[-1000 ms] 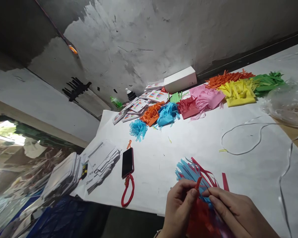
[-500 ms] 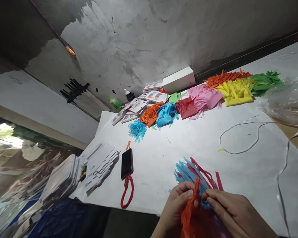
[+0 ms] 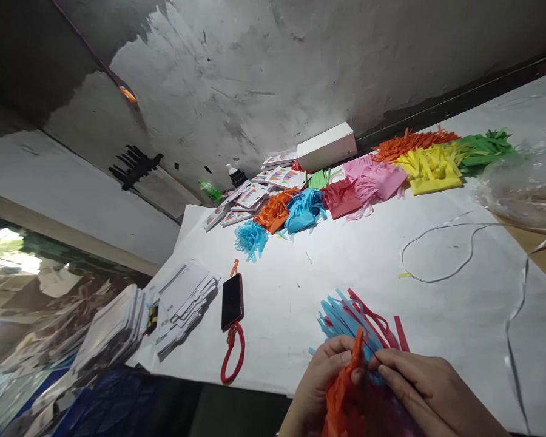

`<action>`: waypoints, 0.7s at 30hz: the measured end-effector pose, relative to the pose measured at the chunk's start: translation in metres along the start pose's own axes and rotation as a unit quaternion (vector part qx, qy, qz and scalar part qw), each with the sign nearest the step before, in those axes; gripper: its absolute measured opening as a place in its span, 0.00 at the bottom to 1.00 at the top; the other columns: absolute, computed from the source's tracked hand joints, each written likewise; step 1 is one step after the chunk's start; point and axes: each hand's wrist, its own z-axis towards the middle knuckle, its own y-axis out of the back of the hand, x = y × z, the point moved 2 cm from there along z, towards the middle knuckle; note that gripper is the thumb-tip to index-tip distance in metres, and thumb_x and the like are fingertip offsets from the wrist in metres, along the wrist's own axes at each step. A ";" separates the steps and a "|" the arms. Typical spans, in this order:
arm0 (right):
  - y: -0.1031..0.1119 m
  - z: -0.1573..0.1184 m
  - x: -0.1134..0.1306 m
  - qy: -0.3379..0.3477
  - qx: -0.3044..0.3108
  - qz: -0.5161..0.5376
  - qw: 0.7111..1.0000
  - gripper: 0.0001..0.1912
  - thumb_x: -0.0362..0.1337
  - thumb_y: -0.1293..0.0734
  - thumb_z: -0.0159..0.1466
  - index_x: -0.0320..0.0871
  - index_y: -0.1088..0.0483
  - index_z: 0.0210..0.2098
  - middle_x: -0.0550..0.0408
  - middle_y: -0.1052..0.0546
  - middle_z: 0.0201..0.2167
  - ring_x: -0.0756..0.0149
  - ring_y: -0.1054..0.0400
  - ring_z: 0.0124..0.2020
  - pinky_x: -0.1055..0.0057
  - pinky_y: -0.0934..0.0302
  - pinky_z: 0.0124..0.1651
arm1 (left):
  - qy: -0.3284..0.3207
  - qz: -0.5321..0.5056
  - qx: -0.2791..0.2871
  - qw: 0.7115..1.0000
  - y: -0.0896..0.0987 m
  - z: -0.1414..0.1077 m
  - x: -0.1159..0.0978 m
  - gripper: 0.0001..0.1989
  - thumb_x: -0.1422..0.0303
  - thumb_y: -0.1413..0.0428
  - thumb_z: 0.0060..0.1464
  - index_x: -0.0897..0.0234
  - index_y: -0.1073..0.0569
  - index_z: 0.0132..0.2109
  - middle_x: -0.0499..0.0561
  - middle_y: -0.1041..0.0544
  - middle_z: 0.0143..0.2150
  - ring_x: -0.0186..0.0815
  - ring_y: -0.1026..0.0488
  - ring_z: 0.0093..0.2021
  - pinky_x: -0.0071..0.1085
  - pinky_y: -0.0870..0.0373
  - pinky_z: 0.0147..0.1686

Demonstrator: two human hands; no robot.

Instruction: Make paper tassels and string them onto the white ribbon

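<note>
Low at the front of the table, my left hand [image 3: 325, 370] is closed on an orange tissue-paper tassel [image 3: 341, 400], its twisted tip standing up between thumb and fingers. Close beside it, my right hand [image 3: 423, 382] has thumb and forefinger pinched together near that tip; what they hold is too small to make out. Just beyond the hands lie light blue fringed paper strips [image 3: 339, 315] and red strips [image 3: 375, 318]. The lower part of the orange paper hangs below my hands, partly cut off by the frame edge.
Fringed paper bundles in blue, orange [image 3: 275, 209], red, pink, yellow [image 3: 432, 170] and green line the back, by printed packets [image 3: 252, 195] and a white box [image 3: 327, 147]. A phone [image 3: 232, 301] with a red strap and stacked papers [image 3: 186, 303] lie left. White ribbon [image 3: 473, 243] and clear plastic are right.
The orange tassel and my left hand have shifted very slightly to the left. My right hand keeps its pinch in nearly the same spot.
</note>
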 end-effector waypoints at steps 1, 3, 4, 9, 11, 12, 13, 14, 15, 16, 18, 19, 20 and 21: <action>0.000 0.000 0.000 -0.006 0.008 0.003 1.000 0.18 0.45 0.46 0.76 0.48 0.28 0.39 0.54 0.20 0.37 0.63 0.24 0.38 0.71 0.31 0.44 | 0.004 0.002 -0.004 1.000 0.000 0.000 0.000 0.16 0.61 0.29 0.48 0.68 0.24 0.33 0.45 0.31 0.21 0.24 0.37 0.20 0.19 0.41 0.23; -0.001 -0.001 -0.001 -0.014 0.023 0.001 1.000 0.19 0.45 0.47 0.76 0.48 0.29 0.39 0.55 0.21 0.37 0.64 0.25 0.38 0.70 0.31 0.43 | 0.006 0.008 -0.013 1.000 0.000 0.000 0.000 0.16 0.61 0.29 0.48 0.68 0.24 0.33 0.46 0.29 0.22 0.25 0.36 0.21 0.20 0.39 0.24; -0.001 -0.001 -0.001 -0.012 0.028 -0.006 1.000 0.19 0.45 0.47 0.77 0.48 0.29 0.38 0.55 0.21 0.36 0.64 0.25 0.37 0.70 0.32 0.42 | 0.003 0.015 -0.016 1.000 0.000 0.000 0.000 0.16 0.61 0.29 0.47 0.68 0.24 0.33 0.46 0.29 0.22 0.25 0.36 0.21 0.21 0.38 0.25; 0.000 -0.001 -0.002 -0.010 0.038 -0.050 0.998 0.21 0.44 0.48 0.76 0.47 0.29 0.36 0.56 0.23 0.32 0.64 0.26 0.33 0.70 0.33 0.39 | -0.021 0.081 -0.014 0.996 0.003 0.003 -0.002 0.17 0.59 0.28 0.45 0.68 0.23 0.30 0.47 0.27 0.21 0.28 0.33 0.22 0.23 0.37 0.26; 0.001 0.000 -0.002 -0.015 0.034 -0.049 0.998 0.20 0.44 0.48 0.76 0.48 0.28 0.35 0.56 0.22 0.32 0.64 0.26 0.33 0.70 0.33 0.38 | -0.028 0.089 -0.016 0.995 0.004 0.003 -0.001 0.18 0.58 0.28 0.45 0.68 0.22 0.31 0.48 0.26 0.21 0.27 0.34 0.21 0.23 0.38 0.24; 0.002 0.000 -0.001 -0.016 0.024 -0.045 0.999 0.20 0.44 0.47 0.76 0.48 0.28 0.35 0.56 0.22 0.31 0.63 0.26 0.32 0.70 0.33 0.37 | -0.033 0.086 -0.019 0.996 0.005 0.003 -0.001 0.18 0.58 0.28 0.45 0.68 0.22 0.31 0.49 0.26 0.21 0.27 0.34 0.21 0.22 0.38 0.24; 0.003 0.000 -0.001 -0.016 0.012 -0.038 0.999 0.20 0.45 0.46 0.75 0.49 0.28 0.34 0.56 0.22 0.30 0.63 0.25 0.32 0.70 0.33 0.36 | -0.040 0.079 -0.026 0.996 0.005 0.002 0.000 0.18 0.58 0.28 0.44 0.68 0.22 0.31 0.49 0.25 0.22 0.27 0.33 0.21 0.22 0.38 0.24; 0.004 0.000 0.000 -0.016 -0.001 -0.030 0.999 0.20 0.45 0.46 0.75 0.49 0.28 0.33 0.56 0.21 0.30 0.62 0.25 0.31 0.70 0.33 0.35 | -0.046 0.073 -0.033 0.996 0.005 0.001 0.000 0.17 0.59 0.27 0.44 0.68 0.21 0.31 0.49 0.25 0.22 0.27 0.32 0.21 0.22 0.38 0.24; 0.004 0.000 0.001 -0.018 -0.009 -0.022 1.000 0.20 0.46 0.45 0.74 0.50 0.27 0.33 0.56 0.21 0.30 0.61 0.25 0.32 0.70 0.33 0.35 | -0.049 0.067 -0.038 0.996 0.004 0.000 0.000 0.17 0.59 0.27 0.44 0.68 0.21 0.31 0.48 0.25 0.22 0.28 0.31 0.21 0.22 0.37 0.24; 0.005 0.000 0.001 -0.022 -0.012 -0.019 1.000 0.20 0.47 0.45 0.74 0.50 0.27 0.33 0.57 0.21 0.29 0.61 0.25 0.32 0.69 0.33 0.35 | -0.050 0.064 -0.041 0.996 0.002 -0.001 -0.001 0.17 0.60 0.27 0.44 0.68 0.21 0.31 0.48 0.25 0.22 0.28 0.31 0.22 0.22 0.36 0.25; 0.004 0.000 0.000 -0.035 0.007 -0.020 0.999 0.21 0.48 0.45 0.74 0.50 0.28 0.33 0.57 0.21 0.29 0.61 0.26 0.31 0.69 0.34 0.35 | -0.054 0.072 -0.039 0.995 -0.003 -0.003 -0.002 0.15 0.60 0.27 0.46 0.67 0.21 0.32 0.48 0.25 0.22 0.29 0.30 0.23 0.23 0.36 0.27; 0.004 -0.001 -0.001 -0.042 0.023 -0.021 0.999 0.21 0.49 0.45 0.74 0.49 0.28 0.32 0.58 0.22 0.28 0.62 0.27 0.30 0.70 0.35 0.34 | -0.058 0.082 -0.035 0.994 -0.005 -0.004 -0.003 0.15 0.60 0.28 0.46 0.67 0.21 0.32 0.48 0.24 0.23 0.28 0.30 0.23 0.23 0.35 0.28; 0.004 -0.001 -0.003 -0.050 0.039 -0.018 0.998 0.22 0.49 0.46 0.75 0.49 0.28 0.32 0.58 0.22 0.28 0.63 0.28 0.30 0.70 0.36 0.35 | -0.059 0.096 -0.032 0.993 -0.007 -0.005 -0.003 0.15 0.60 0.28 0.47 0.67 0.20 0.32 0.49 0.23 0.24 0.28 0.30 0.24 0.24 0.35 0.29; 0.004 -0.001 -0.004 -0.057 0.053 -0.008 0.997 0.22 0.50 0.45 0.75 0.48 0.28 0.33 0.57 0.22 0.29 0.63 0.28 0.31 0.70 0.36 0.35 | -0.059 0.109 -0.033 0.992 -0.008 -0.006 -0.004 0.15 0.60 0.28 0.47 0.67 0.20 0.32 0.50 0.22 0.26 0.29 0.30 0.26 0.24 0.35 0.31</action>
